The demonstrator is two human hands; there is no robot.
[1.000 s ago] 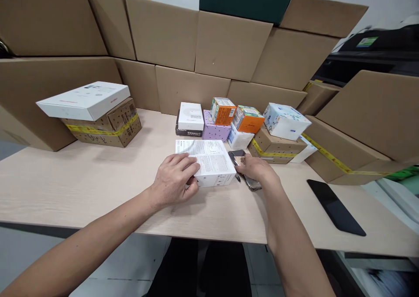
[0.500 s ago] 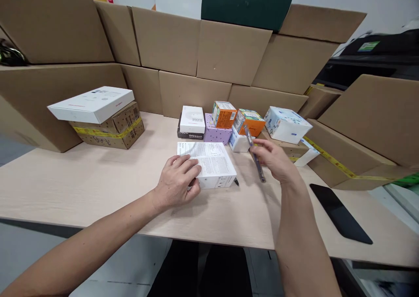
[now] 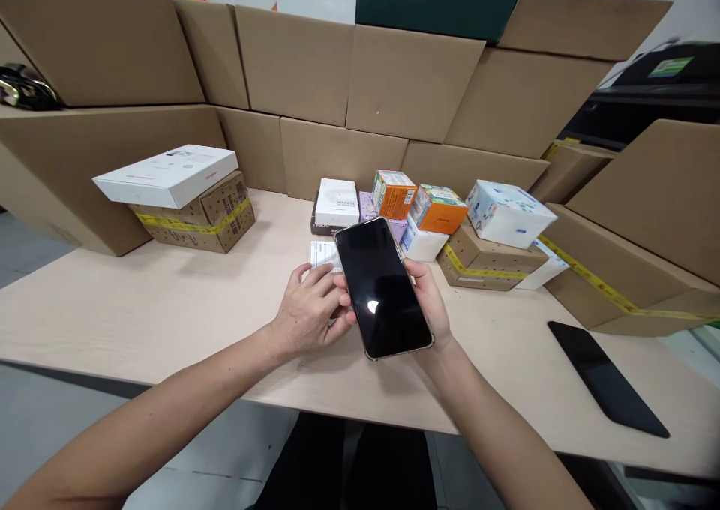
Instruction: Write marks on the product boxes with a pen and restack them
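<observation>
The right hand [image 3: 432, 311] is closed around a smartphone [image 3: 388, 289], its thumb along the right long edge and its palm partly hidden behind the case. The phone is tilted, dark glossy screen up, raised in front of the person near the middle of the table [image 3: 225, 307]. The left hand [image 3: 307, 307] is half curled, fingers bent over a white printed box [image 3: 322, 253], which the phone mostly hides; whether it grips that box cannot be told. Fingertips crowd the phone's left edge, and which hand they belong to is unclear.

The table's front edge runs beneath both forearms, near the phone's lower end in this view. Left of the hands, a broad stretch of pale tabletop reaches to a taped carton [image 3: 194, 221] with a flat white box [image 3: 169, 174] on top. Behind the phone, room is tight: a power bank box [image 3: 336, 201], a purple box [image 3: 398, 229] and two orange boxes [image 3: 442, 215] form a row before the cardboard wall [image 3: 376, 150]. To the right, tabletop separates the right forearm from a flat black slab [image 3: 607, 379].
</observation>
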